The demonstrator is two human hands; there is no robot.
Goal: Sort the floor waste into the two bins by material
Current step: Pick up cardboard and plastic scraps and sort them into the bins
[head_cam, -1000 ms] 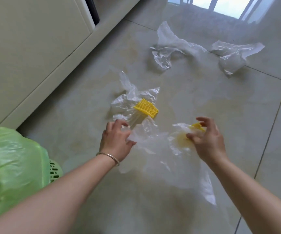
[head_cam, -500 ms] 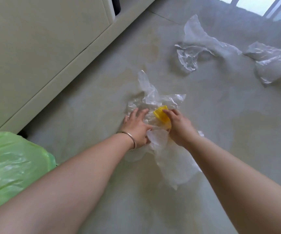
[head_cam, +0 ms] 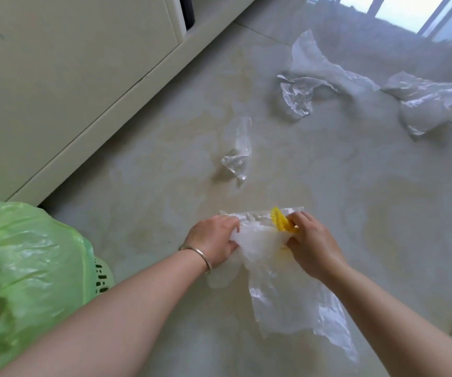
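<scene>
Both hands are closed on one gathered bundle of clear plastic film (head_cam: 263, 240), held low over the tiled floor (head_cam: 355, 186). Left hand (head_cam: 214, 239), with a thin bangle (head_cam: 200, 254) at the wrist, has its fingers curled around the left edge of the film. Right hand (head_cam: 310, 240) pinches the right edge together with a yellow ribbed piece (head_cam: 279, 220), which juts up between thumb and fingers; a second patch of yellow shows faintly through the film below that hand, and whether it is a separate piece cannot be told.

Step in hand, as judged: gathering loose waste of like material before carrying it to a bin. A long tail of film (head_cam: 301, 308) hangs from the bundle toward the viewer and trails near the floor. Only one bin is in view, a green basket (head_cam: 102, 276) lined with a green bag (head_cam: 29, 268), at lower left just beside the left forearm; the second bin is out of frame.

Next move, as judged: bunch the trailing tail so it does not drag, decide whether the yellow piece belongs with the film, then swing the bundle left over the bag's mouth.

Remaining on the floor: a small crumpled clear scrap (head_cam: 237, 159) beyond the hands, a larger clear sheet (head_cam: 312, 77) further off, and another (head_cam: 423, 102) to its right, all well apart from the bundle. A pale cabinet (head_cam: 70, 77) borders the floor at left.

Film appearance: thin, translucent, heavily creased, glossy where light strikes it; likely light and slippery, prone to springing open when released.
</scene>
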